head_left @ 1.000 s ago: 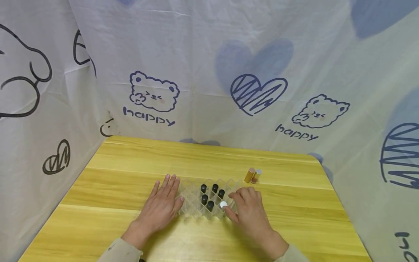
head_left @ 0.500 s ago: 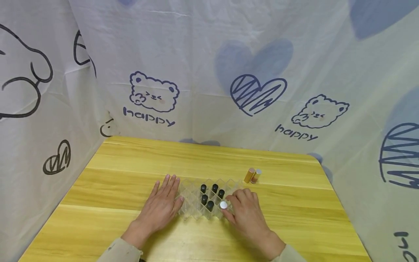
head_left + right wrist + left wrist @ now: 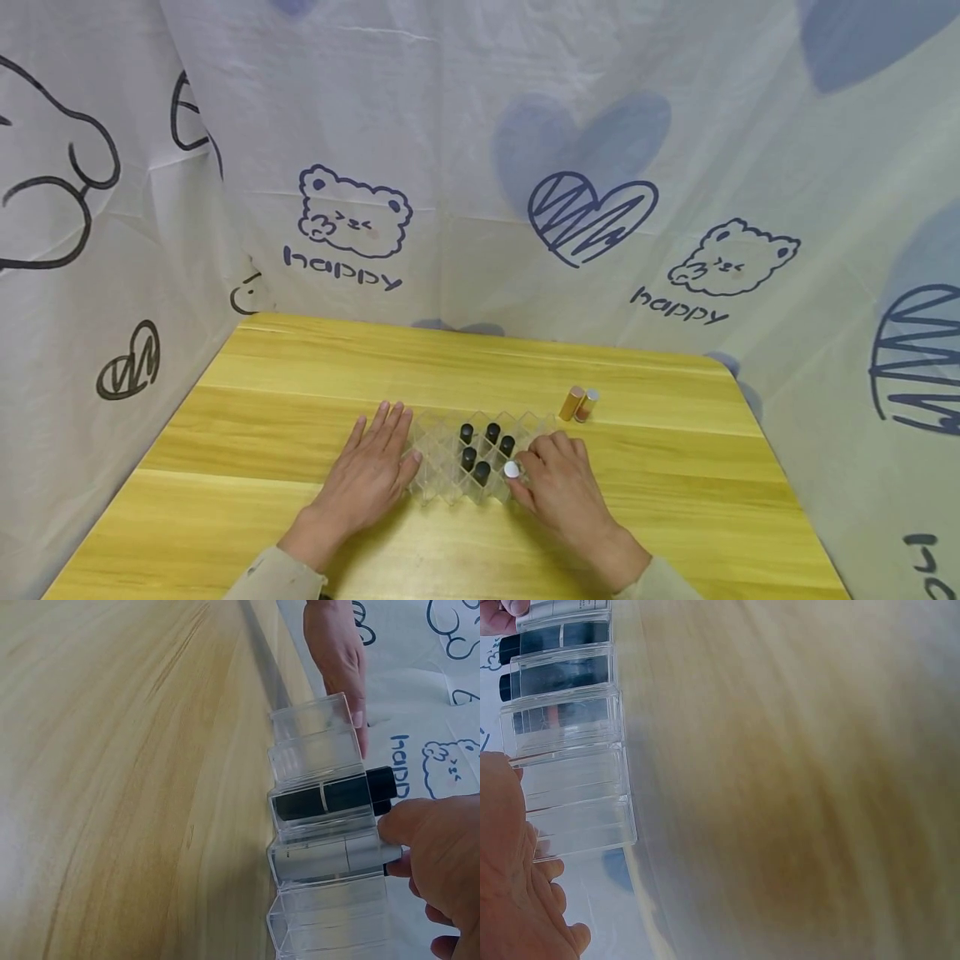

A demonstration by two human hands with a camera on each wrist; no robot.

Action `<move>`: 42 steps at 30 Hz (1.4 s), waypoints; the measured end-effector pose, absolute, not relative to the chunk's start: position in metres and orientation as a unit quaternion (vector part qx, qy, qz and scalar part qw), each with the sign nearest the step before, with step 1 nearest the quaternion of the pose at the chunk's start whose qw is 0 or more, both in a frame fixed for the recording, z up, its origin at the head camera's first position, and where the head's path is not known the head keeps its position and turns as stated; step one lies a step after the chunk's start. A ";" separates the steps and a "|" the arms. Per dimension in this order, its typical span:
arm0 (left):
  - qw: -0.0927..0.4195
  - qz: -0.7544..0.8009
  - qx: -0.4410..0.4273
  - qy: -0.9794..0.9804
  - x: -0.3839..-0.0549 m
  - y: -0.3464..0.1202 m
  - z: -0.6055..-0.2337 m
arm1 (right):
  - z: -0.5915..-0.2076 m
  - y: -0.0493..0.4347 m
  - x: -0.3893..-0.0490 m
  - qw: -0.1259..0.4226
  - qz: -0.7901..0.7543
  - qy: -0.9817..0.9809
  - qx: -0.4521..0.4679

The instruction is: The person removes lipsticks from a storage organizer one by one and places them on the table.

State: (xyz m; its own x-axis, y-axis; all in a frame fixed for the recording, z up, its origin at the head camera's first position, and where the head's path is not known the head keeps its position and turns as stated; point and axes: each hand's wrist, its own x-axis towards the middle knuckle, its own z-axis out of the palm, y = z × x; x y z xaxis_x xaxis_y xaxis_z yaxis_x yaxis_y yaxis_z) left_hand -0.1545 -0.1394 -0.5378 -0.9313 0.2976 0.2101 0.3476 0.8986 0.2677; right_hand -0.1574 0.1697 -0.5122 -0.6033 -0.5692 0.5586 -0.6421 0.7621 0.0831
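Note:
A clear acrylic organizer (image 3: 442,467) with diamond-shaped cells stands on the yellow wooden table (image 3: 300,392). Several black-capped tubes (image 3: 480,446) stand upright in its middle cells. A silver-capped tube (image 3: 512,470) sits in a front-right cell. My right hand (image 3: 534,468) has curled fingers pinching that tube's cap; the right wrist view shows the silver tube (image 3: 330,855) inside its cell and my right fingertips (image 3: 420,825) at its cap. My left hand (image 3: 378,457) lies flat on the table, fingers straight, touching the organizer's left side (image 3: 570,772).
Two short tubes, one gold (image 3: 572,402) and one copper with a silver end (image 3: 587,404), lie on the table behind and right of the organizer. White printed cloth (image 3: 480,167) walls the table on the left, back and right.
My right hand has shifted slightly left, closer against the organizer, still at the silver-capped tube. The left hand and the other tubes have not moved.

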 end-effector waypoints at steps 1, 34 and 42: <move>0.081 -0.152 -0.166 -0.971 -0.155 -0.139 -0.538 | -0.513 0.170 -0.158 0.291 0.066 -0.892 0.339; 0.080 -0.171 -0.171 -0.967 -0.154 -0.139 -0.538 | -0.461 0.179 -0.164 0.311 0.024 -0.869 0.384; 0.077 -0.172 -0.170 -0.967 -0.155 -0.141 -0.540 | -0.461 0.197 -0.177 0.324 0.011 -0.878 0.351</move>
State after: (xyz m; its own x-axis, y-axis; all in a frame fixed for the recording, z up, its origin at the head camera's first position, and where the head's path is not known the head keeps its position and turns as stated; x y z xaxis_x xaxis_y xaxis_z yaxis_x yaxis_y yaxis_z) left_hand -0.1549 -0.1407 -0.5404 -0.9305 0.3018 0.2074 0.3548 0.8831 0.3070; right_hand -0.1771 0.1969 -0.4606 -0.5426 -0.6100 0.5775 -0.6240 0.7530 0.2090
